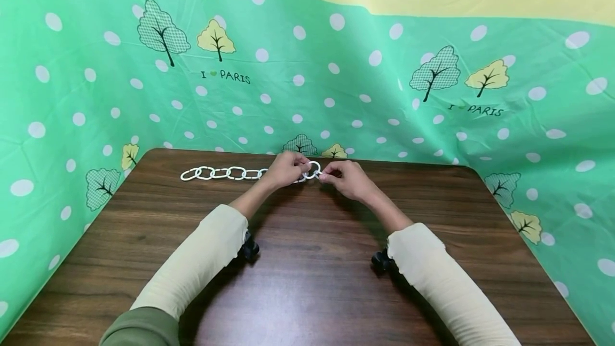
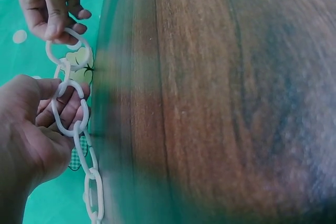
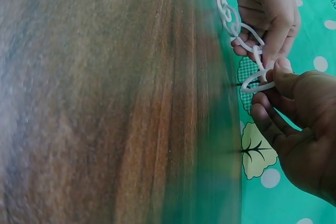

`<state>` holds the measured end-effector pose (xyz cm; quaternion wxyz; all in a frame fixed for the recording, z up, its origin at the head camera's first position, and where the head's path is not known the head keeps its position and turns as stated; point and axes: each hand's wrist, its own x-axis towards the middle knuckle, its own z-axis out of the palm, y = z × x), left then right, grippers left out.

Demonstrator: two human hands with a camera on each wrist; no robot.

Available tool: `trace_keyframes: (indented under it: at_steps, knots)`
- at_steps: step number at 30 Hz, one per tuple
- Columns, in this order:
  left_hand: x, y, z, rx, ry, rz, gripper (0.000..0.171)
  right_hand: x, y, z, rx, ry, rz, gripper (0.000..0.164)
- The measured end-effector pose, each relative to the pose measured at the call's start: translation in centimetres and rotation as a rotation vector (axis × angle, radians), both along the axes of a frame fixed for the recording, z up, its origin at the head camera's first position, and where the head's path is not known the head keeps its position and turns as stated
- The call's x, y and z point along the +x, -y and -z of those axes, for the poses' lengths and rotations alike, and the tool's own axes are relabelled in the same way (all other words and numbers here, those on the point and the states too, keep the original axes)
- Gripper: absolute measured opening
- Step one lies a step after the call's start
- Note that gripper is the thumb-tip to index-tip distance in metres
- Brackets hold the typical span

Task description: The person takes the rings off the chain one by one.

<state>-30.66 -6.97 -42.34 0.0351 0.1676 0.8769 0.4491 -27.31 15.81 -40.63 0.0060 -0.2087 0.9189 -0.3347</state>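
Observation:
A chain of white plastic links (image 1: 235,173) stretches along the far side of the table, its left part lying on the wood. Near the chain's right end my left hand (image 1: 286,168) holds a link between thumb and fingers, and that held link (image 2: 54,111) shows in front of the fingers in the left wrist view. My right hand (image 1: 353,179) pinches the end link (image 3: 252,88) between thumb and forefinger. One more link (image 2: 63,71) joins the two held ones. In the head view the left hand hides part of the chain.
The dark wooden table (image 1: 307,271) has its far edge just beyond the hands. Behind it hangs a green dotted cloth (image 1: 298,57) printed with trees. Black wrist-worn devices (image 1: 249,248) sit under both light sleeves.

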Motion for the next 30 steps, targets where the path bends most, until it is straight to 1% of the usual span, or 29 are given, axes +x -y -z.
trace_keyframes:
  at_steps: [3,9,14,18,21,25,30]
  knots:
    - [0.1,0.0,-0.1,0.005,0.003,0.003,0.022,0.0,0.1,0.0,0.026,-0.009,-0.006,0.017]
    - [0.2,-0.2,-0.3,-0.008,-0.016,-0.011,0.022,0.1,0.2,-0.2,0.047,-0.020,-0.007,0.017]
    - [0.4,-0.3,-0.6,-0.003,0.009,-0.015,0.022,0.3,0.2,-0.4,0.055,-0.035,-0.023,0.016]
    - [0.2,0.0,-0.9,-0.016,-0.006,-0.035,0.023,0.5,0.2,-0.5,0.079,-0.054,-0.031,0.016]
    - [-0.1,0.5,-1.0,-0.032,-0.034,-0.058,0.024,0.7,-0.1,-0.5,0.095,-0.067,-0.033,0.017]
    - [-0.3,1.0,-1.0,-0.023,-0.035,-0.057,0.024,1.0,-0.6,-0.4,0.098,-0.072,-0.026,0.017]
    - [-0.2,0.9,-0.8,-0.028,-0.033,-0.059,0.025,1.3,-1.3,-0.4,0.100,-0.065,-0.012,0.016]
